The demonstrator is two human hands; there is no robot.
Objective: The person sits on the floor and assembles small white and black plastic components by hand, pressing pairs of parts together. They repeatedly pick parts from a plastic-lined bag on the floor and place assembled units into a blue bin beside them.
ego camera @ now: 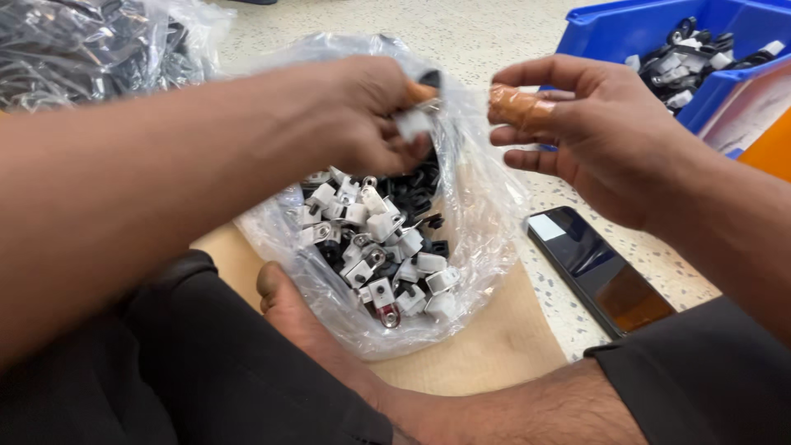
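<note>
Left hand [362,115] at frame centre, fingers pinching small white plastic clip [412,124], hovering above clear plastic bag of white and black clips [379,247]. Right hand [577,124] just right of clip, nearer, taped fingers [521,107] loosely spread, grasping nothing.

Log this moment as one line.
left hand: pinching white clip over clear bag | right hand: open, empty, taped finger | blue bin: behind | phone: on floor

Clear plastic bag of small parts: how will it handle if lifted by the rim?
The clear plastic bag looks thin and crinkled, so probably floppy. The white and black parts lie loose, so they would likely shift and sag to the bottom. Wide-open mouth: tipping may spill.
</note>
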